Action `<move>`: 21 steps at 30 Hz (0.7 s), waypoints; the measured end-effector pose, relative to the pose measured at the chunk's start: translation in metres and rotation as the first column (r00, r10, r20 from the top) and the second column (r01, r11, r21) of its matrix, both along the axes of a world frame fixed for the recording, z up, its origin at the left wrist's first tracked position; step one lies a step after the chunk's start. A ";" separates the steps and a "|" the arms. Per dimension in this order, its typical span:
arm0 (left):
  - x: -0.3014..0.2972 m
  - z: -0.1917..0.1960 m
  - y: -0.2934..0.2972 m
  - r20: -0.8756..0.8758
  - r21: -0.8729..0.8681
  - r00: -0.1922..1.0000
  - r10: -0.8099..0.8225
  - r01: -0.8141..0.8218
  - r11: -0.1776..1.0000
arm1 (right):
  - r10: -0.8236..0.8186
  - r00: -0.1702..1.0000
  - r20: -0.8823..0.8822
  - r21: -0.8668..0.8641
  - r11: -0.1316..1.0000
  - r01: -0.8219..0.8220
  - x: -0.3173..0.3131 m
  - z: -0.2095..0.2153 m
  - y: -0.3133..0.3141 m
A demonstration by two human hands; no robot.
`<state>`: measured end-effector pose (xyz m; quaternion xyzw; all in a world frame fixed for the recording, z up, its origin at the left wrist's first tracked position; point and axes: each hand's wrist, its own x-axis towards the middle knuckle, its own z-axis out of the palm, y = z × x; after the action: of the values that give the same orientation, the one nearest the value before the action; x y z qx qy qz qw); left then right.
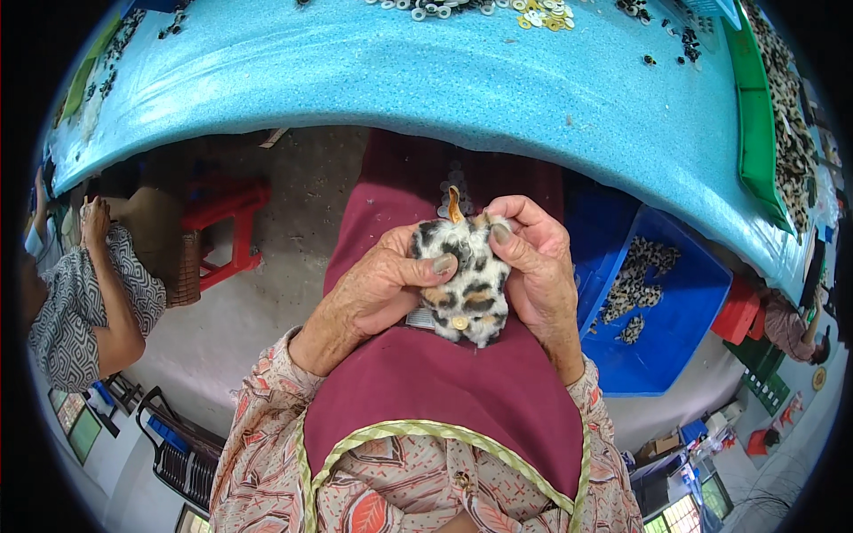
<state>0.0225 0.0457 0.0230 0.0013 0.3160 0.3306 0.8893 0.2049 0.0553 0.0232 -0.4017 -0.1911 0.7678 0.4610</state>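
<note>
Above my lap I hold a small plush toy piece (pixel 471 293) of spotted white, black and tan fur. A shiny gold-orange pointed bit (pixel 455 204) sticks up from its top edge, and a small round gold piece (pixel 459 323) shows near the bottom. My left hand (pixel 382 277) grips its left side, the thumb pressed flat on the front. My right hand (pixel 538 258) pinches the upper right corner between thumb and forefinger. The fingers behind the fur are partly hidden. Beyond the plush piece, several translucent washers (pixel 455 182) lie on my maroon apron (pixel 382 204).
A blue-covered table (pixel 400 80) curves ahead, bearing white rings (pixel 435 11), yellow rings (pixel 546 13) and small black parts (pixel 689 44). At right stand a green tray (pixel 755 115) and a blue bin (pixel 684 346) holding spotted plush pieces. Left are a red stool (pixel 233 222) and another person (pixel 98 302).
</note>
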 end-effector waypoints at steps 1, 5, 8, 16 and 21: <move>0.002 0.003 0.000 -0.025 -0.024 1.000 0.010 -0.011 1.000 | -0.009 1.000 -0.007 -0.012 1.000 0.009 -0.001 0.001 0.001; 0.016 0.005 -0.003 -0.551 0.445 0.772 0.318 -0.051 0.894 | -0.058 0.995 0.078 0.004 0.998 0.058 0.000 0.001 0.000; 0.003 0.009 -0.003 -0.677 0.705 0.470 0.566 0.193 0.683 | -0.078 0.978 0.193 0.072 0.995 0.065 0.001 0.000 0.000; 0.015 0.005 -0.002 -0.507 0.361 0.849 0.147 0.055 0.931 | 0.130 0.964 0.232 0.152 0.974 -0.168 -0.016 0.015 0.001; 0.010 0.002 0.001 -0.164 0.035 0.971 0.174 -0.170 0.985 | -0.159 0.850 0.503 0.329 0.944 -0.018 -0.004 0.006 0.005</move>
<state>0.0321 0.0462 0.0251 0.0105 0.3849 0.4083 0.8277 0.2013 0.0604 0.0292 -0.5215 -0.4163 0.5702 0.4792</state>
